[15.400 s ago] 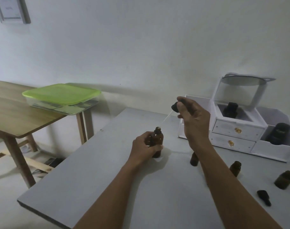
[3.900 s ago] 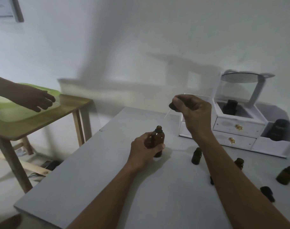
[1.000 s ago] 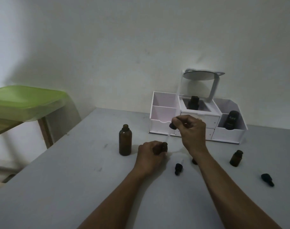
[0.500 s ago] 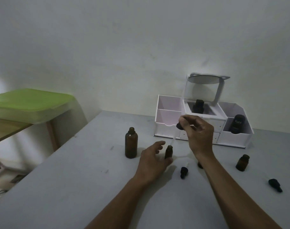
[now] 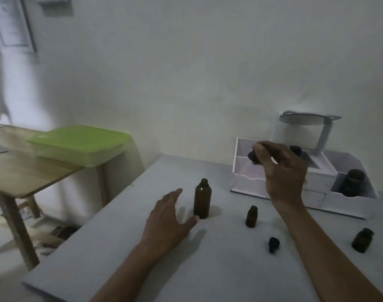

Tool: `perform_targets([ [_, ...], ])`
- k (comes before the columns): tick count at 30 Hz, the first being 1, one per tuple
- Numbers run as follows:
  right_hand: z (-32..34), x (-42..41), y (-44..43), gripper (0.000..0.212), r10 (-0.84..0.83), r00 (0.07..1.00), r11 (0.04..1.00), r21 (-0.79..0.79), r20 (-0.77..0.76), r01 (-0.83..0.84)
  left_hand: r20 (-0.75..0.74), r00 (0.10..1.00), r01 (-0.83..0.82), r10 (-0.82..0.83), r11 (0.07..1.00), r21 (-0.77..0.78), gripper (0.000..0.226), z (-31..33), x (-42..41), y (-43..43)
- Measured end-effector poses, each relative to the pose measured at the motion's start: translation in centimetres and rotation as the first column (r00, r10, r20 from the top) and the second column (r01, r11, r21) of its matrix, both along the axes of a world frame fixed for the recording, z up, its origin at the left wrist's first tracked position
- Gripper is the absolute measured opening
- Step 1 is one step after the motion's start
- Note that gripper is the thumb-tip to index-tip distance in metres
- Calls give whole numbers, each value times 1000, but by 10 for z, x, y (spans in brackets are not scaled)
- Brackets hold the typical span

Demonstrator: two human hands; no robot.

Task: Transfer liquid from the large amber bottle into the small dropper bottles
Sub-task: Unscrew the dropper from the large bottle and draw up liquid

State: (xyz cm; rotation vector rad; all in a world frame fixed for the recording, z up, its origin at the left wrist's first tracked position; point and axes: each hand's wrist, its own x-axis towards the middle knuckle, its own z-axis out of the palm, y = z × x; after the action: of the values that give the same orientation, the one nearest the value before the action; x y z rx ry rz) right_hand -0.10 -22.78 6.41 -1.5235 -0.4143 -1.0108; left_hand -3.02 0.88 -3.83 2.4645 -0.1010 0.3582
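Status of right hand (image 5: 282, 171): raised above the grey table (image 5: 208, 269), pinching a black dropper cap (image 5: 252, 156) between thumb and fingertips, with the other fingers curling loosely; blurring there, so no finer detail showing. Status of left hand (image 5: 168, 219): lying low over the table with fingers straight and spread, gripping nothing; whether resting or hovering, cannot tell. Standing upright and uncapped just beyond the left thumb: large amber bottle (image 5: 202, 199); whether thumb tip and bottle base are touching, cannot tell. Standing below the right-hand pinch, to the right of the large bottle: small dropper bottle (image 5: 251, 216), open-necked, apart from both hands. Lying nearer the camera than that bottle, just left of the right forearm: second black cap (image 5: 273, 244). Sitting to the right of that forearm: another small amber bottle (image 5: 361, 240). Standing directly behind the right-hand grip, against the wall: white organiser (image 5: 247, 175), carrying a round mirror (image 5: 304, 122) and holding a dark jar (image 5: 352, 182) in its right compartment. Resting well to the left of the open hand, on a wooden side table (image 5: 22, 171): green-lidded container (image 5: 79, 144).
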Motion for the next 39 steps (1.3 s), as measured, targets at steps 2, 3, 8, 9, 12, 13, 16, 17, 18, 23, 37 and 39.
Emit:
perform_targets([
  [2, 7, 6, 12, 11, 24, 1000, 999, 40, 11, -24, 4, 999, 37, -37, 997, -64, 93, 1, 17, -7],
  [3, 9, 9, 16, 12, 30, 1000, 998, 62, 8, -30, -5, 998, 60, -61, 992, -111, 93, 1, 26, -12],
  [8, 9, 27, 35, 11, 32, 999, 994, 101, -27, -29, -19, 983, 162, -183, 910, -381, 68, -7, 44, -29],
  [9, 7, 30, 38, 12, 39, 998, 995, 93, -40, -35, -10, 981, 171, -193, 895, -412, 60, -9, 44, -29],
  [12, -1, 33, 46, 11, 64, 996, 995, 76, -67, -58, 10, 980, 179, -198, 863, -473, 52, -15, 48, -27],
  [13, -1, 33, 49, 11, 71, 995, 995, 71, -70, -66, 13, 980, 180, -198, 862, -474, 52, -15, 49, -26],
  [16, -1, 30, 55, 10, 115, 991, 991, 73, -71, -110, 18, 981, 176, -191, 858, -483, 53, -17, 49, -26],
  [17, -1, 30, 56, 10, 122, 990, 991, 70, -71, -118, 20, 982, 174, -189, 854, -491, 53, -17, 48, -27],
  [18, -1, 30, 56, 10, 128, 989, 990, 64, -75, -123, 24, 983, 171, -183, 850, -498, 52, -17, 48, -27],
  [23, -4, 33, 56, 6, 128, 985, 991, 47, -113, -124, 28, 986, 156, -164, 856, -492, 54, -20, 51, -28],
  [37, -9, 37, 57, 6, 91, 988, 994, 64, -126, -84, 44, 985, 168, -169, 849, -501, 56, -21, 53, -29],
  [39, -9, 38, 56, 6, 93, 988, 994, 73, -123, -84, 46, 985, 168, -168, 845, -508, 55, -22, 53, -29],
])
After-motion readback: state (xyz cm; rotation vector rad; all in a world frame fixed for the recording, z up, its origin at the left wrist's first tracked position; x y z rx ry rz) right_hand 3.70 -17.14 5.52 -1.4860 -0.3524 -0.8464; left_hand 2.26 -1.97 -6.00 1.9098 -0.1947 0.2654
